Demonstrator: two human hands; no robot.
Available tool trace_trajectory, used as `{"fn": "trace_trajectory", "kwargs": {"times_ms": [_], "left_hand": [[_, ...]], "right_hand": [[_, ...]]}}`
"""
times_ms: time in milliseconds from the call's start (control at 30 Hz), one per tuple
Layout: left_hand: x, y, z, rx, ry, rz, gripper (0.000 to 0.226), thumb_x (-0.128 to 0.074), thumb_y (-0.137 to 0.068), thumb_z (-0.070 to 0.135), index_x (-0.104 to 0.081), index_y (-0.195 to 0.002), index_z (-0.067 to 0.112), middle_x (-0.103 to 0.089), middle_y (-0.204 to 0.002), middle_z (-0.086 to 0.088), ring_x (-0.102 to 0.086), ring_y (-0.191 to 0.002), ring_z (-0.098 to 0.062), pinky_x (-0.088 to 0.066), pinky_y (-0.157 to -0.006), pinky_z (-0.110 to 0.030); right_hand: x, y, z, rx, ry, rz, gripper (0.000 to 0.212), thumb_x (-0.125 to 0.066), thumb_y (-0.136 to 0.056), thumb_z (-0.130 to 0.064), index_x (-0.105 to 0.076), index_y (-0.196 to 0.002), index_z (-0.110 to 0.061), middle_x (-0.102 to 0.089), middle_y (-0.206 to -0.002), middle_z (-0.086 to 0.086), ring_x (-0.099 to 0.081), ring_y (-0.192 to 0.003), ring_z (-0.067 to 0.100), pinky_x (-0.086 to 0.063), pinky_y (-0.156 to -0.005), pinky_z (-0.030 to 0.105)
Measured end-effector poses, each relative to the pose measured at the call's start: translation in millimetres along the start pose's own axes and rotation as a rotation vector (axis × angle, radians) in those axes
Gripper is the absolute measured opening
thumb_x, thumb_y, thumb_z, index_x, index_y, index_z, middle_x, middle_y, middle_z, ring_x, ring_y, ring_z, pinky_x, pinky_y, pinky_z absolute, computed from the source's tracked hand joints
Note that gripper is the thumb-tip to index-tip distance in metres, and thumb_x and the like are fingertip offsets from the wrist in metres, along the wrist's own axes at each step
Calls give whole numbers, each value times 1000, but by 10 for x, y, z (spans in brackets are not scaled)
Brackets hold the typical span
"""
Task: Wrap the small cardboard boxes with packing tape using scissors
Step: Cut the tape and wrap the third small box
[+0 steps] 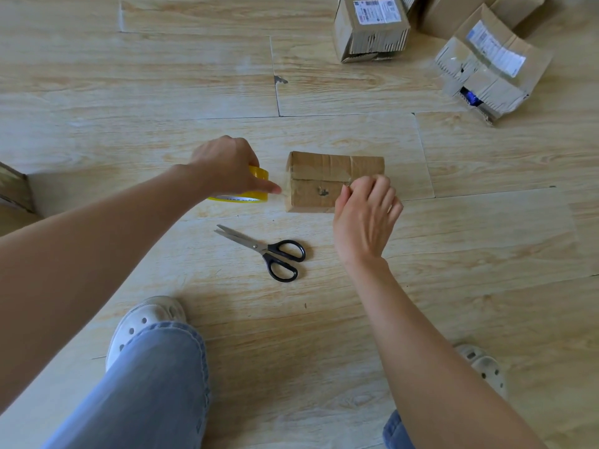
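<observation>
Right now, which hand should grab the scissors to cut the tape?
The right hand. The left hand grips the tape roll, with tape stretched to the box. The scissors lie close to the right hand, their black handles turned toward its side.

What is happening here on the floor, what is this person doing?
A person is taping a small cardboard box on the wooden floor. The left hand grips a yellow tape roll just left of the box, and a strip of tape reaches the box's corner. The right hand, fingers curled, is at the box's front upper edge; whether it pinches tape is unclear. The scissors lie untouched nearby. Other boxes sit farther away.
</observation>
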State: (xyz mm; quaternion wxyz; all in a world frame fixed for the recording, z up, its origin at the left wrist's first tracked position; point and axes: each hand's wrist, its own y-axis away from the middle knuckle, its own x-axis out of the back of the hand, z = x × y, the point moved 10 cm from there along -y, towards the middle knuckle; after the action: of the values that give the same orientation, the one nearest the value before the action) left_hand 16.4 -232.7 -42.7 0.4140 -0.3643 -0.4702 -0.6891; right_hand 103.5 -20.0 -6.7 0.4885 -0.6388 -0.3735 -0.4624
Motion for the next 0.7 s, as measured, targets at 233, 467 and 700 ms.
{"fn": "trace_trajectory", "kwargs": {"times_ms": [233, 467, 700], "left_hand": [[1, -40, 53, -2, -39, 22, 77, -55, -58, 86, -71, -104, 25, -56, -84, 6, -52, -80, -19, -34, -56, -26], [20, -47, 87, -17, -55, 17, 70, -57, -58, 84, -72, -96, 27, -55, -76, 9, -54, -78, -18, -35, -55, -25], [82, -15, 37, -7, -46, 22, 69, -56, -57, 86, -72, -91, 28, -50, -68, 12, -52, -75, -18, -31, -51, -23]], "right_hand": [[-34, 1, 162, -119, -89, -1, 37, -57, -95, -33, -54, -120, -6, -57, -119, 15, -55, -106, 31, -42, -91, 42], [-140, 53, -140, 221, -155, -170, 60, -25, -103, -40, -4, -154, -16, -3, -162, 1, -4, -149, 17, 0, -120, 40], [-406, 321, -435, 492, -77, -353, 65, -29, -101, -50, 0, -153, -24, 3, -162, -2, 5, -149, 15, 6, -121, 43]]}}
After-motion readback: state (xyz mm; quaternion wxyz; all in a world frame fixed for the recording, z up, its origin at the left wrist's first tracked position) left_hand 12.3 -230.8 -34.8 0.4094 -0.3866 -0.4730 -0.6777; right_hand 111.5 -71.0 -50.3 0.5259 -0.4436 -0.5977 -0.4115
